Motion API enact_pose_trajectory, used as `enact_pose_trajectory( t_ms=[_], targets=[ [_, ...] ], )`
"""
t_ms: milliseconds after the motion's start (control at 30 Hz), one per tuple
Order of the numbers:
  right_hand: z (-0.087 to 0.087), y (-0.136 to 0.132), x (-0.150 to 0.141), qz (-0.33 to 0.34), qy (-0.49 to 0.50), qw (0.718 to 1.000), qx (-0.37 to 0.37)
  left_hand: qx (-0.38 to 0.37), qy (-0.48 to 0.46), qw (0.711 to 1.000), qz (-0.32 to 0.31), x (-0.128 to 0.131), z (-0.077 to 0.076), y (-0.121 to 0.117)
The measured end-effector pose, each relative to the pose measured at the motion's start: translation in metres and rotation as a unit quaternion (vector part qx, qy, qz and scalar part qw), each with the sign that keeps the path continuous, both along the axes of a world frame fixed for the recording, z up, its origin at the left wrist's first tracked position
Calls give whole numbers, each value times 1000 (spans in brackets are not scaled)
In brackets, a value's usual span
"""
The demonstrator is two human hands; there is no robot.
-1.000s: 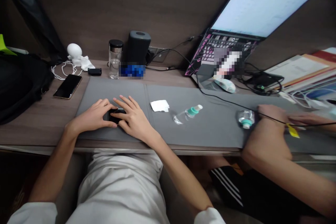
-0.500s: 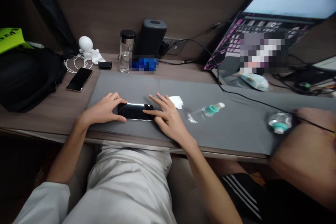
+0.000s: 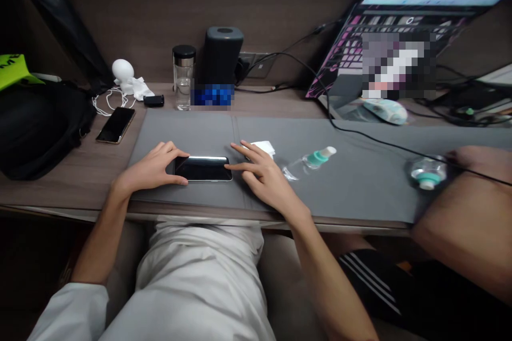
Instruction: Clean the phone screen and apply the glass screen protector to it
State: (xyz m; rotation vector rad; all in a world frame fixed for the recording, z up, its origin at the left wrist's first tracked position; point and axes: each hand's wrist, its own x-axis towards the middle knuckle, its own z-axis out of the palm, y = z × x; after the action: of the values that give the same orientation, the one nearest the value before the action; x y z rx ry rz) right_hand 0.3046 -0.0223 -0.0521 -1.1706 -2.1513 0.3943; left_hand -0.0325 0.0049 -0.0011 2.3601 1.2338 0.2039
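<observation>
A smartphone [image 3: 206, 169] lies sideways on the grey desk mat [image 3: 192, 130], its dark screen facing up with a bright reflection along the far edge. My left hand [image 3: 150, 171] grips its left end, thumb on the near edge and fingers on the far edge. Over the right end reaches my right hand [image 3: 266, 176], fingers spread and holding nothing, one fingertip at the screen. Partly behind those fingers is a white tissue [image 3: 267, 147]. A clear spray bottle [image 3: 306, 164] with a green collar lies on its side to the right.
Another phone [image 3: 116, 125] and a black bag [image 3: 44, 122] are at the left. Along the back stand a glass water bottle [image 3: 183, 82] and a dark cylinder [image 3: 223, 56]. A laptop [image 3: 408, 16], a mouse [image 3: 386, 111], a second bottle [image 3: 428, 175] and another person's arm [image 3: 468, 218] are at right.
My right hand has drawn back slightly to the right, its fingertip shifting from farther in on the screen to the phone's right end. My left hand keeps its hold. The view has shifted slightly.
</observation>
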Motion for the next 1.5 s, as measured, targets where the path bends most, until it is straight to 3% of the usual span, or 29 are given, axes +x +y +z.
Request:
enact_pose_trajectory(
  t_ms=[267, 533, 833, 1100, 1500],
  targets=[
    [1, 0, -2, -1, 2, 1000, 5, 2, -1, 1000, 2, 0, 1, 1],
    [0, -3, -11, 51, -6, 999, -9, 5, -14, 1000, -7, 2, -4, -1],
    [19, 14, -51, 131, -62, 989, 4, 26, -13, 999, -18, 2, -10, -1],
    [22, 15, -89, 169, -88, 981, 37, 39, -9, 999, -17, 2, -17, 0],
    [18, 17, -99, 157, -104, 980, 66, 24, -2, 1000, -12, 2, -12, -2]
  ],
)
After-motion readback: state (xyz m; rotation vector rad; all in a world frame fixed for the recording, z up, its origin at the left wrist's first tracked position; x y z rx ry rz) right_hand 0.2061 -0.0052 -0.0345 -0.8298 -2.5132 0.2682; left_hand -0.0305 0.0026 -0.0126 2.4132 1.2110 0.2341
